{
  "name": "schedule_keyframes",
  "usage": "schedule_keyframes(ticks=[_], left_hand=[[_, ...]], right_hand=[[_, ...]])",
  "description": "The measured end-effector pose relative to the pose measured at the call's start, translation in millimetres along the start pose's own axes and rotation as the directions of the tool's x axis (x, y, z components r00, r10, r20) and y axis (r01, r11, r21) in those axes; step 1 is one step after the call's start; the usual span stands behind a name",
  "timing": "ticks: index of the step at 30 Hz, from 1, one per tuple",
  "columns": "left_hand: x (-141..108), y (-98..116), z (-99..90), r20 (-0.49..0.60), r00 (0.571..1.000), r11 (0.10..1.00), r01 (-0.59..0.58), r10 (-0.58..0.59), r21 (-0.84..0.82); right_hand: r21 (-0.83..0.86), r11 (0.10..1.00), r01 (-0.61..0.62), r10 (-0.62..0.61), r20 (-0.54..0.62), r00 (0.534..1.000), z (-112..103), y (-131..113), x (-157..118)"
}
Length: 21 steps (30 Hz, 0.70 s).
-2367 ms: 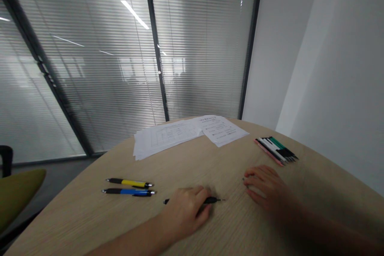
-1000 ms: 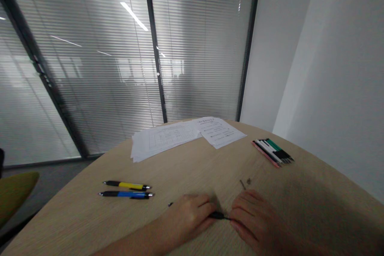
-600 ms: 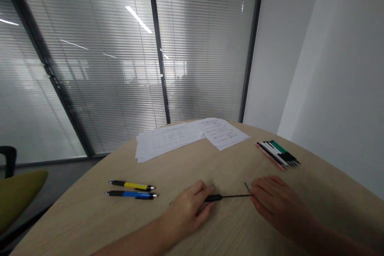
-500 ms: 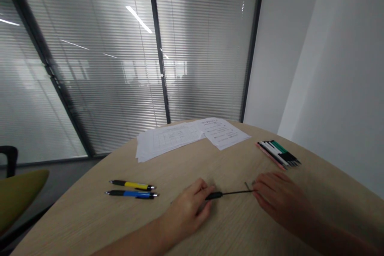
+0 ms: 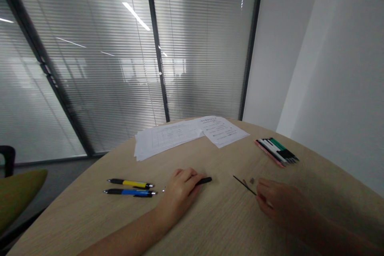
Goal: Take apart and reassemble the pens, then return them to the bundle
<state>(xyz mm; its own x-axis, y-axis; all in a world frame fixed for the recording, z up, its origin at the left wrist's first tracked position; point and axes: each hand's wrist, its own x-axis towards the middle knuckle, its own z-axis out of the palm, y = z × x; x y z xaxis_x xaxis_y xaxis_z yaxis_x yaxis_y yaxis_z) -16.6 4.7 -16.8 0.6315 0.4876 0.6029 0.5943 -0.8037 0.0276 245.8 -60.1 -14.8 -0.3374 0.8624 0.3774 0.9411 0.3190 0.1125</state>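
My left hand [image 5: 181,192] rests on the wooden table [image 5: 228,224], its fingertips over a black pen barrel [image 5: 204,181] whose far end sticks out. My right hand [image 5: 280,202] pinches the end of a thin black pen refill [image 5: 244,185], which slants up and to the left, apart from the barrel. Two tiny metal pen parts [image 5: 251,181] lie on the table just beyond my right fingers. A small speck [image 5: 163,190] sits close to my left hand; it is too small to name.
Left of my left hand lie a yellow pen [image 5: 130,184] and a blue pen [image 5: 130,192]. Printed papers [image 5: 223,131] sit at the far edge, with a bundle of pens [image 5: 277,152] at the right. A yellow-green chair [image 5: 21,186] stands left, beside glass panels with blinds.
The thin refill and black barrel, joined between my hands earlier, are now separate. My left hand has moved away from the right, taking the barrel, and the refill stays in my right hand.
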Motion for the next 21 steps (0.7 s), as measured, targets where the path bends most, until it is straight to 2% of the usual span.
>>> schedule_keyframes(ticks=[4,7,10,13,15,19,21], left_hand=[[1.8,5.4,-4.0,-0.013,0.999,0.999,-0.044,0.044,-0.018],[2.1,7.6,-4.4,0.012,1.0,0.999,-0.01,0.011,-0.035],[1.4,7.9,-3.0,0.035,0.999,0.998,-0.015,0.017,-0.06],[1.3,8.6,-2.8,0.041,0.996,0.993,-0.079,0.082,-0.083],[1.7,10.2,-4.1,0.054,0.989,0.986,-0.128,0.134,-0.104],[2.3,18.7,-7.8,0.033,0.967,0.96,-0.246,0.252,-0.137],[1.6,26.7,-8.9,0.008,0.95,0.94,-0.306,0.311,-0.151]], right_hand=[[0.067,0.991,-0.113,0.1,0.171,0.98,6.5,-9.2,-3.4],[0.081,0.986,-0.148,0.128,0.21,0.969,7.5,-12.1,-3.0],[0.107,0.983,-0.15,0.126,0.202,0.971,8.2,-11.4,-1.5],[0.12,0.985,-0.123,0.107,0.131,0.986,10.0,-10.0,-0.1],[0.141,0.987,-0.076,0.071,0.041,0.997,11.6,-11.1,-0.5],[0.286,0.949,0.129,-0.075,-0.192,0.979,11.6,-21.2,-5.0],[0.348,0.914,0.208,-0.125,-0.247,0.961,8.8,-28.9,-7.6]])
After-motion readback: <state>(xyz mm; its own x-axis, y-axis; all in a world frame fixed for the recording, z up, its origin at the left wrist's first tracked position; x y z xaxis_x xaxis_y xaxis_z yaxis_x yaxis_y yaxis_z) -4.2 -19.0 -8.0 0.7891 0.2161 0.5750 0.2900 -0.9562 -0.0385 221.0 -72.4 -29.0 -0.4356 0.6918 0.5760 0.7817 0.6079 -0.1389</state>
